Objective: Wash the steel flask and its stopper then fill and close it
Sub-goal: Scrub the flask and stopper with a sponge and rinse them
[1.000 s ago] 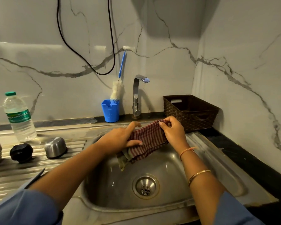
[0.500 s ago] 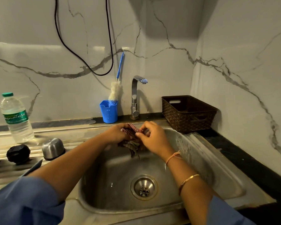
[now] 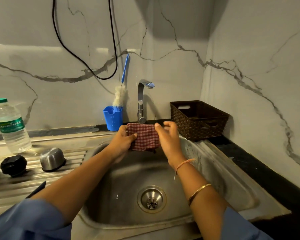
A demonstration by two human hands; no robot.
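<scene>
The ribbed steel drainboard [image 3: 42, 184] left of the sink [image 3: 206, 163] carries a water bottle [image 3: 11, 126], a black stopper [image 3: 13, 165] and a steel cap [image 3: 52, 159] just beside it. The black tabletop [image 3: 249, 163] bears a blue cup [image 3: 113, 119] and a brown basket [image 3: 184, 129].

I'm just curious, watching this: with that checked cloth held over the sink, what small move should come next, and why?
Probably carry the checked cloth left to the black stopper. The left hand grips it folded, the right hand is open beside it, and stopper and steel cap sit on the draining board.
</scene>
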